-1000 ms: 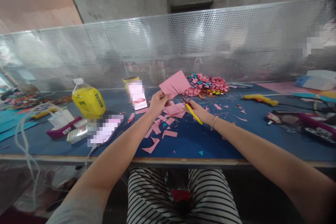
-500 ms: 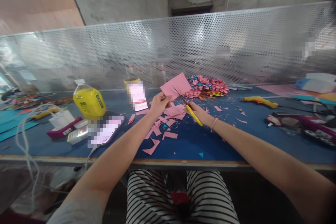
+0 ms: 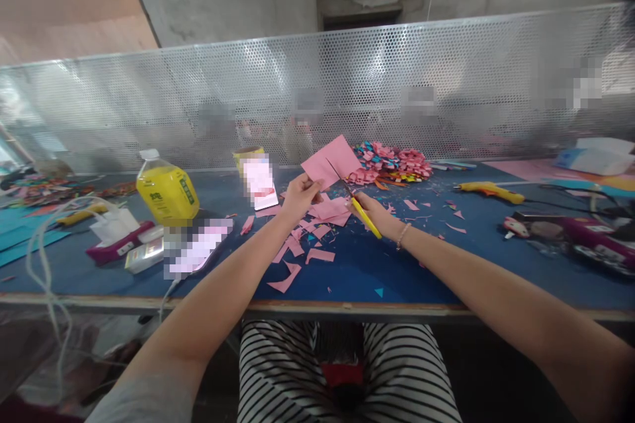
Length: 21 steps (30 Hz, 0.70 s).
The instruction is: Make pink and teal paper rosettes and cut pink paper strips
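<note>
The lower left edge of a pink sheet (image 3: pixel 338 157) is pinched between the thumb and fingers of the left hand (image 3: pixel 300 197). The yellow-handled scissors (image 3: pixel 366 217) are gripped in the fingers of the right hand (image 3: pixel 376 213). The sheet is held tilted above the blue tabletop (image 3: pixel 337 287), between the hands and slightly beyond them; a dark blade is seen across its face from the right edge. The position of the second blade cannot be told. Beneath and nearer the body, pink offcuts (image 3: pixel 321 256) are scattered. Behind the sheet, to the right, a heap of coloured strips (image 3: pixel 397 164) is noted. To the left, a bottle of yellow liquid (image 3: pixel 171 195) is stood; well to the right, a yellow tool (image 3: pixel 489 192) is laid. The far side is bounded by a perforated panel (image 3: pixel 238 86).
</note>
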Motion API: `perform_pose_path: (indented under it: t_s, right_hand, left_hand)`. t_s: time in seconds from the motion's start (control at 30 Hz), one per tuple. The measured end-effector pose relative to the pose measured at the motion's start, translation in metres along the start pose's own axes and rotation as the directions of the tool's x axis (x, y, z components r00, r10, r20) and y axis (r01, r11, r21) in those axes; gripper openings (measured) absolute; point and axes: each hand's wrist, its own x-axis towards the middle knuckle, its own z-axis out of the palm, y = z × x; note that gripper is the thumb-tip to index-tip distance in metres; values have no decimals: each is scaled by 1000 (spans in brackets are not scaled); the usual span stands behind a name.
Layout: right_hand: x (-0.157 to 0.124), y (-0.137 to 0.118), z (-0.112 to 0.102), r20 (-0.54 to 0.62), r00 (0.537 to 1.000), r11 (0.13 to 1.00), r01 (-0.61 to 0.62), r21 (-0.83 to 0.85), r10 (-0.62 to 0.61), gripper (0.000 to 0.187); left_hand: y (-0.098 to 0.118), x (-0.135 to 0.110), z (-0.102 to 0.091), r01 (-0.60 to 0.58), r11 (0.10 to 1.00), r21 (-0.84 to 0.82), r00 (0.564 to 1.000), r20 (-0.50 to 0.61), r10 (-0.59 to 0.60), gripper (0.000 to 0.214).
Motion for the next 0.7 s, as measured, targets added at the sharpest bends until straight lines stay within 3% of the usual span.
perform_pose_path:
  t_s: [0.5,0.7]
  right_hand:
    - [-2,-7,-1,-27,1000,984,-13,-179,8,34]
    - [-2,-4,0,-16,999,985,-38,-166,36,31]
  left_hand:
    - [6,-1,1,-4,1000,11,1000,-6,4,18]
    - [9,-3,2,13,1000,-2,1000,-17,-13,17]
